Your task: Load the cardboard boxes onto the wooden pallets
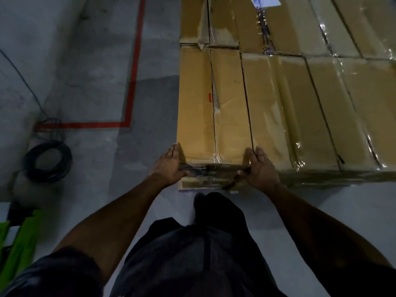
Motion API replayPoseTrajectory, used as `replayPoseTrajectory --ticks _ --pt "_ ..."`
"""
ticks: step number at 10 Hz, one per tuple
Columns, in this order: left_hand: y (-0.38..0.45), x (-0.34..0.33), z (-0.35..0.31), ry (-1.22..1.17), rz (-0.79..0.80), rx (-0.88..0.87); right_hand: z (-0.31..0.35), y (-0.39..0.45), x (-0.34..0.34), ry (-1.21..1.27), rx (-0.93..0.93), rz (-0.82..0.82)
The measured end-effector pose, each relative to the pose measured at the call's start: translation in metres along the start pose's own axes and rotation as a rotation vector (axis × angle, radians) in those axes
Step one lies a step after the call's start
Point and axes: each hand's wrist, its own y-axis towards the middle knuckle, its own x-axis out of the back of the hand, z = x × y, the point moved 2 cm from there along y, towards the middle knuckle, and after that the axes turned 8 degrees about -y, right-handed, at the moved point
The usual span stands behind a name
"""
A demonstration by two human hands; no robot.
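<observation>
A long tan cardboard box (214,108) lies at the left end of a row of similar plastic-wrapped cardboard boxes (310,103). The left hand (169,163) grips its near left corner, the right hand (260,168) its near right corner, thumbs along the front edge. On the grey concrete floor (90,71) run a red painted line (132,82) and a coiled black cable (48,161)
</observation>
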Motion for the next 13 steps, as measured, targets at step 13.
replayPoseTrajectory --ticks 13 --pt "-0.021 0.014 -0.029 0.181 -0.011 0.083 0.03 -0.041 0.025 0.145 -0.175 0.024"
